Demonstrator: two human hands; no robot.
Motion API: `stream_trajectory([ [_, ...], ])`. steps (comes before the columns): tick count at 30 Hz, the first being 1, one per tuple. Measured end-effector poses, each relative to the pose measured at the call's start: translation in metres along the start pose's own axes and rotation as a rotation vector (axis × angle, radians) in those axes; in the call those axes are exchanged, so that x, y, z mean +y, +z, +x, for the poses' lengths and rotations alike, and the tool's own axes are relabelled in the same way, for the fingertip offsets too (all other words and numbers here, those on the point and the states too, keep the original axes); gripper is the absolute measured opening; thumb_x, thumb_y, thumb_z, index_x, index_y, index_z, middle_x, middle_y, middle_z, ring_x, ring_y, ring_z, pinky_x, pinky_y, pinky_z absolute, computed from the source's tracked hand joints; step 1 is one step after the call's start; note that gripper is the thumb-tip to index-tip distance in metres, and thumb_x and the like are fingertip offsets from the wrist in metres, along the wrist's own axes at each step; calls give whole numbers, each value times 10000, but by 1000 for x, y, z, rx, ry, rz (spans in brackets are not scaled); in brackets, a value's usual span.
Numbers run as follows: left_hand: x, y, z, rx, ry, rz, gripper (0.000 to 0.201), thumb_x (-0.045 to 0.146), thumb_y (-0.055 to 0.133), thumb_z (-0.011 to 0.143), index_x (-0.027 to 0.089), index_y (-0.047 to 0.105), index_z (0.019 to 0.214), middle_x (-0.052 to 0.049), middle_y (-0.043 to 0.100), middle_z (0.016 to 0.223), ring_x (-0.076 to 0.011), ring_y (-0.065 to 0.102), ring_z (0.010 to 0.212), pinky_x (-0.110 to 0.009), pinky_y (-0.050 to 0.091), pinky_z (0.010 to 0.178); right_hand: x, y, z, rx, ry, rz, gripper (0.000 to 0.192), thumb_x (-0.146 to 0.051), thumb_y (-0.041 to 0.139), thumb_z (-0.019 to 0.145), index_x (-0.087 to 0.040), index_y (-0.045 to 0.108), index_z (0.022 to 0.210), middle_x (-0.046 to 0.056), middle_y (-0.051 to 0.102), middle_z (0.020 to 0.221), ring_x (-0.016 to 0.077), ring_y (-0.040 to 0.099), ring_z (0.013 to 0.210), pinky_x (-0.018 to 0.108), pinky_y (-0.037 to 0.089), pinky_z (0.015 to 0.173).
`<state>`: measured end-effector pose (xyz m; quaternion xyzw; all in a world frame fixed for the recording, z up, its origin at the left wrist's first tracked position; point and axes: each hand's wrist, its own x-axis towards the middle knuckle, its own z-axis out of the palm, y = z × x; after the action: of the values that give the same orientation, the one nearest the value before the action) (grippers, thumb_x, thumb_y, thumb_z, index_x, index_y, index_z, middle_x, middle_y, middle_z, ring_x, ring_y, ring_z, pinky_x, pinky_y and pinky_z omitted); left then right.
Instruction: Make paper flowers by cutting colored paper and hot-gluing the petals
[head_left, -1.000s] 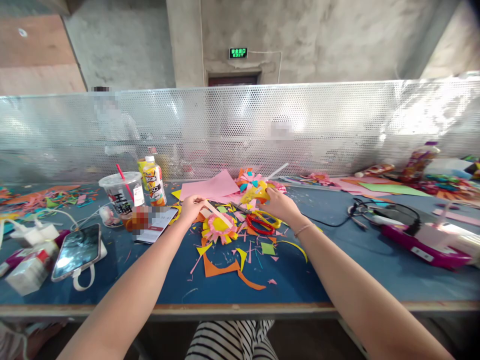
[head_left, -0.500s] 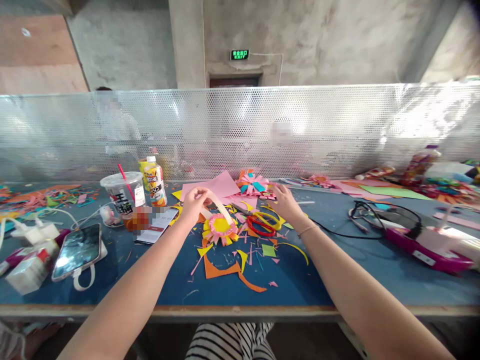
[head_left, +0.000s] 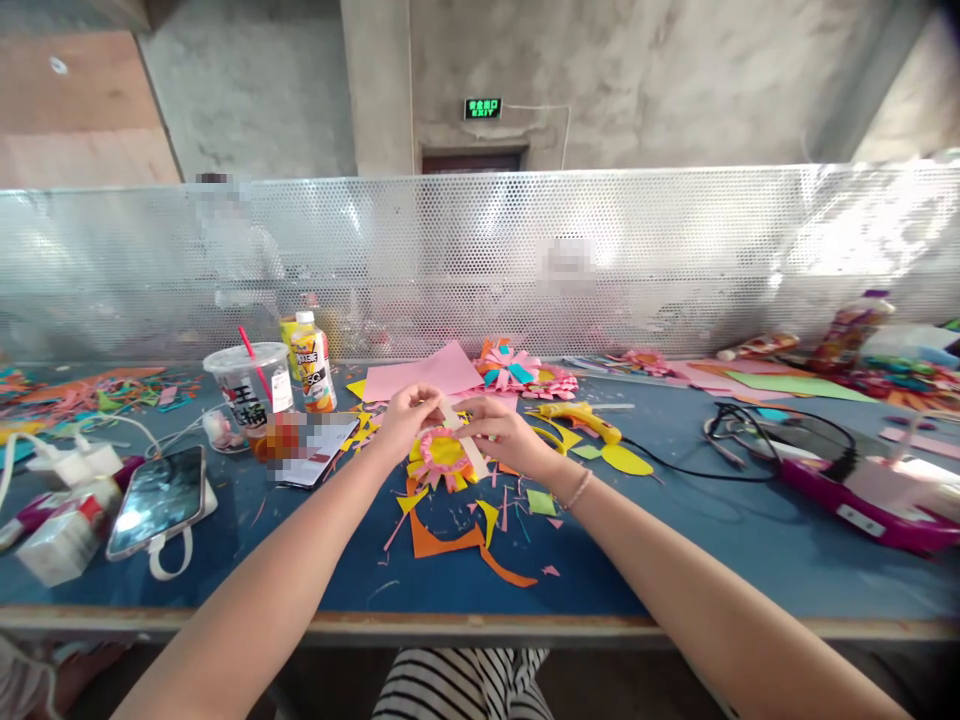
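Observation:
My left hand (head_left: 406,413) and my right hand (head_left: 504,432) meet at the middle of the blue table (head_left: 675,540). Both pinch a pale paper strip (head_left: 463,440), the left at its far end and the right lower down. The strip slants across a pink and yellow paper flower (head_left: 441,455) that lies on the table just under my hands. To the right of my right hand a yellow glue gun (head_left: 576,415) lies by itself, with no hand on it.
Coloured paper scraps (head_left: 450,540) litter the table in front of me. A pink sheet (head_left: 424,375) and finished paper flowers (head_left: 517,365) lie behind. A cup with a straw (head_left: 247,385), a bottle (head_left: 311,360) and a phone (head_left: 157,490) stand left. A purple device (head_left: 855,490) sits right, and a mesh partition (head_left: 675,260) stands behind everything.
My right hand set the glue gun down on the table and moved left to the strip. My left hand lifted the strip's end over the flower.

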<state>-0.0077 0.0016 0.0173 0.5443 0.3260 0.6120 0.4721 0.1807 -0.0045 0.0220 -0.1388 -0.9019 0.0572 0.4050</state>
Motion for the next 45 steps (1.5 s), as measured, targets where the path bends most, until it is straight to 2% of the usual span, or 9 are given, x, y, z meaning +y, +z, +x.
stream_trajectory([
  [3,1,0,0,-7,-6,19,253,310,675,628,152,535,768,21,554,656,-79,560,534,-220,472,558,-2,3,1,25,29,79,261,-111,484,789,-259,688,856,53,585,1066,149,577,924,289,514,731],
  [9,4,5,-3,-1,9,-19,291,296,713,598,142,538,772,19,561,682,-80,571,584,-216,474,604,-4,9,4,59,143,221,133,-227,567,789,-224,693,831,54,655,905,142,611,835,264,502,718],
  [14,5,13,-7,7,-13,-167,303,217,746,550,140,561,778,16,574,729,-78,570,642,-201,472,615,-6,11,5,145,313,260,119,-274,578,777,-189,661,770,38,621,758,133,587,698,247,478,622],
  [19,5,18,-9,-21,-63,-291,343,167,762,519,135,590,814,-11,627,763,-110,599,716,-241,486,699,-9,10,6,188,446,345,164,-307,535,792,-174,612,735,8,549,662,109,527,582,233,436,541],
  [23,3,22,-11,-46,-67,-300,268,200,755,545,109,624,761,-31,645,739,-114,604,691,-260,480,731,-11,10,8,202,459,410,184,-327,536,787,-170,600,715,12,553,668,119,536,626,247,445,591],
  [26,1,24,-13,-17,-58,-282,237,224,753,546,103,617,697,-24,634,678,-117,600,653,-271,481,716,-10,11,8,205,479,459,207,-343,538,786,-170,595,688,13,556,681,125,550,654,257,459,630],
  [31,2,28,-16,2,-50,-330,251,253,744,565,122,592,715,-11,627,675,-122,603,631,-280,496,666,-9,15,8,243,478,539,240,-377,531,790,-174,596,678,17,554,706,133,559,688,276,478,665],
  [38,7,31,-21,27,-52,-327,260,277,735,585,116,606,744,-32,651,702,-138,625,646,-288,505,678,-7,17,8,269,478,428,280,-373,495,805,-174,586,629,26,564,682,143,558,685,269,465,651],
  [45,6,34,-22,32,-54,-313,243,275,734,587,116,617,727,-37,655,694,-134,624,647,-288,505,708,-9,18,9,297,500,346,268,-344,476,800,-176,550,604,8,544,615,126,520,603,252,438,592],
])
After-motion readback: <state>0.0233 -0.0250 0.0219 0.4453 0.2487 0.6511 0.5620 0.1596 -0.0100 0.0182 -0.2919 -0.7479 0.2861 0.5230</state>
